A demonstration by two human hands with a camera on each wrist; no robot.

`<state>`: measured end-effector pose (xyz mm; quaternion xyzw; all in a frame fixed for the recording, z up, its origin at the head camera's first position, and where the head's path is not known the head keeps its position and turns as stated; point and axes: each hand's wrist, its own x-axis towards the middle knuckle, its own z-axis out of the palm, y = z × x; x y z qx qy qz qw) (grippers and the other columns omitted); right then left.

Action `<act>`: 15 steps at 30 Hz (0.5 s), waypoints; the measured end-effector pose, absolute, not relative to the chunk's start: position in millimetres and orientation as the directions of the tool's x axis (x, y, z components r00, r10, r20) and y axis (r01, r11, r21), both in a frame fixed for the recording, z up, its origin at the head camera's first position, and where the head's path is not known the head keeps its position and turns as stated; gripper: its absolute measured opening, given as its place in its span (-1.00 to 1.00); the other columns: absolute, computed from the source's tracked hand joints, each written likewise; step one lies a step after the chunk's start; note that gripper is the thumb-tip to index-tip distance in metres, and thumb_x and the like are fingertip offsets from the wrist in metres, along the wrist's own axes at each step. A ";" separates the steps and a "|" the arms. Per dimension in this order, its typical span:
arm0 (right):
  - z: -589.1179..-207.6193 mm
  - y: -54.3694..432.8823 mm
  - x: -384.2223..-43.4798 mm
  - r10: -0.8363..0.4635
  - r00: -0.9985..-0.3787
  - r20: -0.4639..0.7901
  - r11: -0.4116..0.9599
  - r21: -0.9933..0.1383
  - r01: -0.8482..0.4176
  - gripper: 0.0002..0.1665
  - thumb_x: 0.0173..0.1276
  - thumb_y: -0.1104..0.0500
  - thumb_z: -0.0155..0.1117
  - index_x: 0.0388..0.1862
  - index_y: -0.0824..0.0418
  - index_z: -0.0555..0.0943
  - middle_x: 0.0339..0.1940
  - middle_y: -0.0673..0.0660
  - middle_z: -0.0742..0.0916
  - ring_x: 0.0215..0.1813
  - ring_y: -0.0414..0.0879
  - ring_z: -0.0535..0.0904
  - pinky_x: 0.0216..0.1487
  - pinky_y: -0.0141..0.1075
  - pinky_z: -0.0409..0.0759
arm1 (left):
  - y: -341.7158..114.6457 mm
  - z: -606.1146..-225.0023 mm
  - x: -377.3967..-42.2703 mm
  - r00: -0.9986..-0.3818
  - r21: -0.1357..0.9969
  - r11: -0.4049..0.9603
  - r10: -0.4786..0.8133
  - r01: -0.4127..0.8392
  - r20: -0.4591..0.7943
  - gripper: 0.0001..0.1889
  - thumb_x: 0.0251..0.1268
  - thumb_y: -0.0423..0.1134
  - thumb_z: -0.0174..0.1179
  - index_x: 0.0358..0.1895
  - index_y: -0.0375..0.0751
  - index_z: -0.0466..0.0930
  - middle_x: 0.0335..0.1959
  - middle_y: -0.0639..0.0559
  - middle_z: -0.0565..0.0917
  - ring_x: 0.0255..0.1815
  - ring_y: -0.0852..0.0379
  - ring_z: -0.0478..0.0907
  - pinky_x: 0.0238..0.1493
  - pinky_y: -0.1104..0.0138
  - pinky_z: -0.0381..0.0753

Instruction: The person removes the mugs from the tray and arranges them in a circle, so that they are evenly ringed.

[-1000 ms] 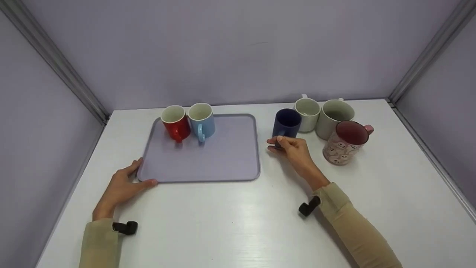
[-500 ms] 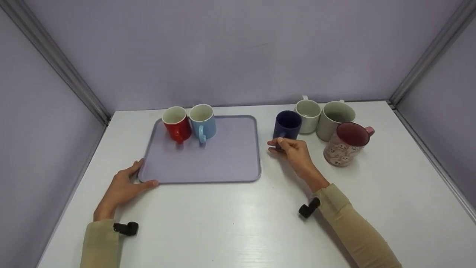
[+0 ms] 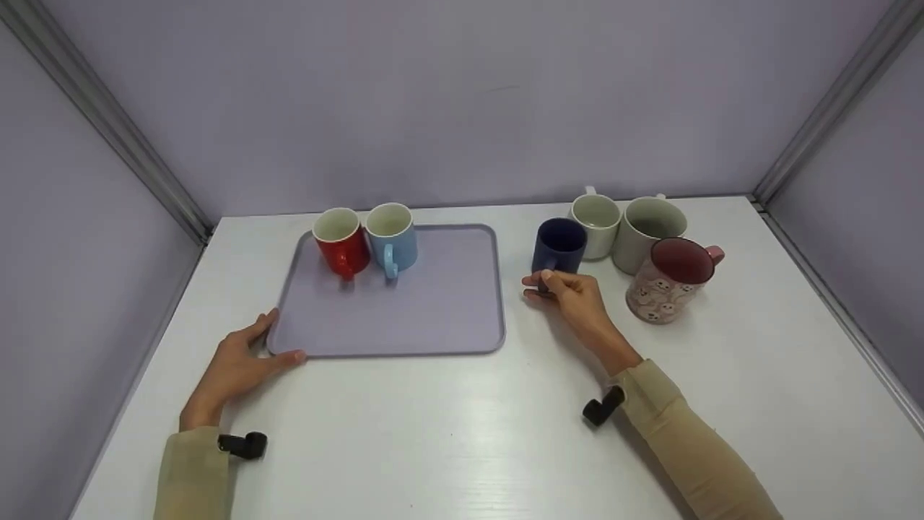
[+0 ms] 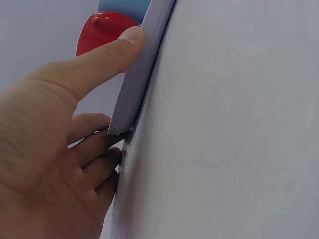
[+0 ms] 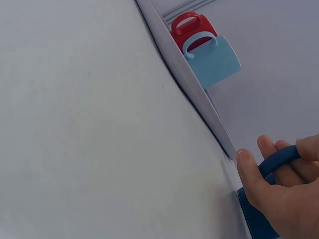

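Observation:
My right hand (image 3: 577, 303) pinches the handle (image 5: 279, 158) of a dark blue mug (image 3: 560, 245), which is upright to the right of the tray. The thumb and fingertips close round that handle in the right wrist view. At the near left corner of the lilac tray (image 3: 390, 318), my left hand (image 3: 234, 365) holds the rim, with the thumb on the front edge and the fingers at the left side. Towards the tray's back left stand a red mug (image 3: 345, 253) and a light blue mug (image 3: 395, 249), side by side, handles facing me.
Behind and right of the dark blue mug are a white mug (image 3: 598, 231) and a larger pale mug (image 3: 639, 238). A pink patterned mug (image 3: 657, 296) stands in front of the pale one. Lilac panels (image 3: 462, 108) enclose the white table (image 3: 433, 433) at the back and sides.
The right hand and the dark blue mug have shifted very slightly right and towards me. The left hand, the tray and the other mugs have stayed in place.

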<state>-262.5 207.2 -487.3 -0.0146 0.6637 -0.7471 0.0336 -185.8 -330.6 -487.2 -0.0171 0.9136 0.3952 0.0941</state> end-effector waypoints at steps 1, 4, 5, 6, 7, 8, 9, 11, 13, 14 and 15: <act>-487.3 207.5 -262.3 -0.066 -0.997 -0.025 -0.117 -0.993 0.032 -0.63 0.70 0.28 0.14 0.11 0.61 0.69 -0.03 0.29 0.86 0.03 -0.04 0.84 0.28 -0.10 0.75 | -330.5 -487.4 -185.9 -0.982 0.720 0.686 0.043 -0.106 -0.186 0.21 0.21 0.27 0.53 0.75 -0.16 0.00 0.75 -0.35 -0.05 0.78 -0.40 -0.20 0.71 -0.31 -0.06; -487.0 208.5 -261.7 -0.060 -0.998 -0.029 -0.109 -0.993 0.036 -0.63 0.70 0.26 0.14 0.12 0.60 0.70 -0.02 0.30 0.86 0.05 0.00 0.84 0.30 -0.08 0.74 | -330.3 -487.7 -186.5 -0.982 0.724 0.682 0.045 -0.105 -0.184 0.21 0.21 0.26 0.54 0.74 -0.17 0.00 0.75 -0.35 -0.05 0.78 -0.39 -0.20 0.72 -0.30 -0.07; -486.7 209.0 -261.4 -0.058 -0.998 -0.030 -0.099 -0.994 0.036 -0.61 0.71 0.25 0.14 0.13 0.59 0.70 0.00 0.31 0.86 0.05 0.03 0.84 0.29 -0.07 0.74 | -330.2 -487.7 -186.7 -0.982 0.726 0.679 0.045 -0.105 -0.184 0.21 0.21 0.25 0.54 0.74 -0.17 0.00 0.75 -0.35 -0.05 0.78 -0.39 -0.20 0.72 -0.30 -0.07; -486.3 209.8 -260.7 -0.053 -0.998 -0.031 -0.083 -0.996 0.035 -0.61 0.71 0.23 0.14 0.13 0.59 0.70 0.02 0.32 0.85 0.06 0.06 0.84 0.28 -0.07 0.75 | -330.1 -487.8 -186.8 -0.982 0.728 0.677 0.046 -0.106 -0.185 0.21 0.21 0.25 0.54 0.74 -0.18 0.00 0.75 -0.35 -0.05 0.78 -0.39 -0.20 0.72 -0.29 -0.07; -485.7 210.2 -259.9 -0.044 -0.999 -0.029 -0.062 -0.998 0.032 -0.61 0.71 0.22 0.16 0.12 0.57 0.71 0.02 0.32 0.85 0.06 0.10 0.84 0.25 -0.08 0.76 | -330.0 -487.7 -186.9 -0.982 0.729 0.676 0.047 -0.105 -0.185 0.21 0.21 0.25 0.54 0.74 -0.18 -0.01 0.75 -0.35 -0.06 0.78 -0.39 -0.20 0.72 -0.29 -0.07; -484.8 210.6 -258.9 -0.032 -0.999 -0.023 -0.031 -0.999 0.024 -0.61 0.70 0.21 0.18 0.12 0.55 0.72 0.03 0.33 0.85 0.05 0.13 0.85 0.21 -0.10 0.78 | -330.0 -487.7 -186.9 -0.981 0.730 0.675 0.048 -0.107 -0.187 0.21 0.21 0.25 0.54 0.74 -0.18 -0.01 0.75 -0.35 -0.06 0.78 -0.39 -0.21 0.72 -0.29 -0.07; -484.3 211.4 -257.8 -0.011 -1.000 -0.010 0.023 -1.000 0.010 -0.63 0.68 0.19 0.22 0.11 0.52 0.74 0.02 0.32 0.85 0.03 0.13 0.85 0.14 -0.14 0.81 | -330.0 -487.7 -186.8 -0.981 0.731 0.674 0.048 -0.108 -0.190 0.22 0.21 0.25 0.54 0.74 -0.18 -0.01 0.75 -0.35 -0.06 0.78 -0.39 -0.21 0.72 -0.29 -0.08; -483.0 212.4 -255.3 0.030 -0.999 0.038 0.154 -0.987 -0.032 -0.67 0.61 0.19 0.33 0.09 0.46 0.77 -0.02 0.31 0.87 -0.05 0.13 0.86 -0.04 -0.27 0.85 | -330.1 -487.5 -186.6 -0.980 0.729 0.676 0.048 -0.110 -0.193 0.22 0.21 0.26 0.54 0.74 -0.18 -0.02 0.75 -0.36 -0.06 0.78 -0.40 -0.21 0.72 -0.30 -0.08; -482.0 213.0 -253.0 0.073 -0.992 0.100 0.291 -0.954 -0.075 -0.71 0.51 0.21 0.43 0.05 0.40 0.81 -0.11 0.30 0.88 -0.14 0.11 0.86 -0.23 -0.40 0.79 | -330.2 -487.4 -186.5 -0.980 0.726 0.679 0.047 -0.111 -0.194 0.22 0.21 0.26 0.54 0.74 -0.17 -0.01 0.75 -0.36 -0.06 0.78 -0.41 -0.21 0.71 -0.31 -0.08; -481.6 213.3 -252.2 0.092 -0.986 0.136 0.359 -0.928 -0.094 -0.72 0.46 0.22 0.48 0.03 0.37 0.83 -0.14 0.29 0.88 -0.16 0.07 0.85 -0.26 -0.47 0.73 | -330.2 -487.3 -186.6 -0.980 0.725 0.680 0.047 -0.111 -0.194 0.22 0.21 0.27 0.54 0.75 -0.17 -0.01 0.75 -0.36 -0.06 0.78 -0.41 -0.21 0.71 -0.31 -0.08; -481.3 213.6 -251.8 0.106 -0.980 0.169 0.419 -0.901 -0.110 -0.74 0.41 0.22 0.52 0.00 0.35 0.84 -0.18 0.27 0.89 -0.18 0.05 0.84 -0.30 -0.51 0.66 | -330.1 -487.3 -186.8 -0.980 0.723 0.682 0.047 -0.110 -0.194 0.22 0.20 0.27 0.53 0.75 -0.16 -0.01 0.75 -0.36 -0.06 0.77 -0.41 -0.21 0.71 -0.32 -0.08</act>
